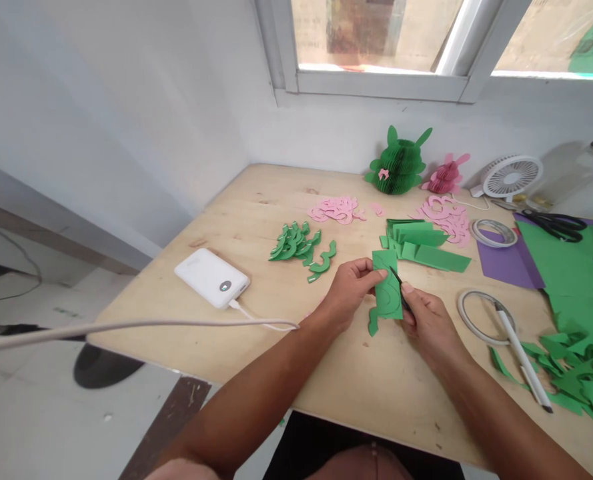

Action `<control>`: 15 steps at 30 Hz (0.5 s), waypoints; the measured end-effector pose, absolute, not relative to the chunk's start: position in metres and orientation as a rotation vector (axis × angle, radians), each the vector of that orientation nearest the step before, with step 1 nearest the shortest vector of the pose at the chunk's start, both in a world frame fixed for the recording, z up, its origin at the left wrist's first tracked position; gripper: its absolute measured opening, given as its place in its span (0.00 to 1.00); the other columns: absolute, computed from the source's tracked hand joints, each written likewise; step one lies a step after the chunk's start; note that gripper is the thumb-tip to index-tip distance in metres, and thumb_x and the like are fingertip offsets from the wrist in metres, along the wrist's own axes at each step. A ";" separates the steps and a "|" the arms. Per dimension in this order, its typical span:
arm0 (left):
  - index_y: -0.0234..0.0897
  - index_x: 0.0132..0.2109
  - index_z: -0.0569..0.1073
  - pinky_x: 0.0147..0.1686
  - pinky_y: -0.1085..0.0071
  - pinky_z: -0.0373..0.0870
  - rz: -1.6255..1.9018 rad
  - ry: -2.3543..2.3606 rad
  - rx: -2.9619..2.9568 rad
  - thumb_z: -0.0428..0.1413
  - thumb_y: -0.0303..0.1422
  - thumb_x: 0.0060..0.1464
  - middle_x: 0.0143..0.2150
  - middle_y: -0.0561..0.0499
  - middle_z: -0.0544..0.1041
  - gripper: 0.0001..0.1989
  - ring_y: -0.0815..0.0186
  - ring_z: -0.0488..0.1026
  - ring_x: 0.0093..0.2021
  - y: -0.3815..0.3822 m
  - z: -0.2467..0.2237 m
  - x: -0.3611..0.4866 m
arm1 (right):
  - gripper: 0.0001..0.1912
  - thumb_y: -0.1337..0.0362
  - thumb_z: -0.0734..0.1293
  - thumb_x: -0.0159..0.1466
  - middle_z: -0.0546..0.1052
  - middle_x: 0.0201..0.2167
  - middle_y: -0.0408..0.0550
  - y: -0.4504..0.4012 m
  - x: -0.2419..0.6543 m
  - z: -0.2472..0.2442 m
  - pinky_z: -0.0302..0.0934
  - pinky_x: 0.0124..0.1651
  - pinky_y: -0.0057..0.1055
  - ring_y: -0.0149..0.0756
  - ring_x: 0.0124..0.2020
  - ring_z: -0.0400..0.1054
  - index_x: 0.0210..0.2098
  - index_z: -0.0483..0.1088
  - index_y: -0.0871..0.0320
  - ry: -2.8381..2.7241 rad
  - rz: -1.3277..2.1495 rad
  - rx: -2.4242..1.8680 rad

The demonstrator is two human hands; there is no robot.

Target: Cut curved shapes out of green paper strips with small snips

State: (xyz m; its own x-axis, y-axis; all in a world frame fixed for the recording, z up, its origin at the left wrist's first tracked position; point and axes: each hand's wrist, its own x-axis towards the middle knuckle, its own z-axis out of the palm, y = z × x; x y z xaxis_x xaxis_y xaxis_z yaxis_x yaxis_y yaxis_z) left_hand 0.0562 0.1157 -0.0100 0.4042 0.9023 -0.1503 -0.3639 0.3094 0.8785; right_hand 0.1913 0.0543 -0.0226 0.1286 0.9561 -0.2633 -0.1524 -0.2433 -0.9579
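My left hand (pixel 352 287) pinches the left edge of a green paper strip (pixel 388 297), which has curved outlines drawn on it. A partly cut, curled piece hangs from its lower left side. In my right hand (pixel 429 320) are dark scissors (pixel 400 283), their blade at the strip's upper right edge. The scissors' handles are mostly hidden by my fingers. Just beyond the strip lie folded green paper strips (pixel 426 243). Left of my left hand is a pile of cut green curved pieces (pixel 293 241).
Pink cut pieces (pixel 333 209), a green paper figure (pixel 401 167) and a small fan (pixel 511 177) stand or lie toward the wall. Right are a tape roll (pixel 493 233), a white pen (pixel 523 360) and green scraps (pixel 583 370). A cable runs from a white power bank (pixel 211 277).
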 end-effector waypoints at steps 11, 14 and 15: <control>0.32 0.29 0.74 0.35 0.69 0.67 0.926 0.751 0.909 0.63 0.36 0.44 0.29 0.48 0.76 0.11 0.68 0.71 0.30 0.116 -0.009 0.054 | 0.29 0.42 0.65 0.60 0.52 0.11 0.34 0.053 0.192 -0.023 0.31 0.20 0.29 0.23 0.14 0.41 0.16 0.56 0.56 -0.895 1.331 -1.383; 0.33 0.28 0.73 0.35 0.69 0.68 0.932 0.747 0.899 0.63 0.36 0.44 0.29 0.49 0.76 0.10 0.68 0.71 0.29 0.116 -0.008 0.054 | 0.30 0.42 0.65 0.60 0.53 0.11 0.35 0.054 0.192 -0.023 0.32 0.19 0.29 0.23 0.14 0.41 0.15 0.56 0.56 -0.909 1.323 -1.392; 0.33 0.28 0.72 0.35 0.70 0.68 0.937 0.748 0.895 0.63 0.36 0.44 0.29 0.49 0.76 0.10 0.68 0.71 0.29 0.116 -0.008 0.054 | 0.30 0.41 0.65 0.60 0.53 0.11 0.35 0.054 0.192 -0.023 0.32 0.19 0.29 0.23 0.14 0.41 0.16 0.56 0.56 -0.910 1.325 -1.395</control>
State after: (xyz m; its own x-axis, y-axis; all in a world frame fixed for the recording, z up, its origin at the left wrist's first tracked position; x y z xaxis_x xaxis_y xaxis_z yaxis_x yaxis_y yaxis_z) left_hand 0.0537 0.1156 -0.0076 0.4059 0.9013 -0.1517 -0.3483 0.3060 0.8860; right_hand 0.1919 0.0536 -0.0226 0.1278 0.9569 -0.2608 -0.0998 -0.2492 -0.9633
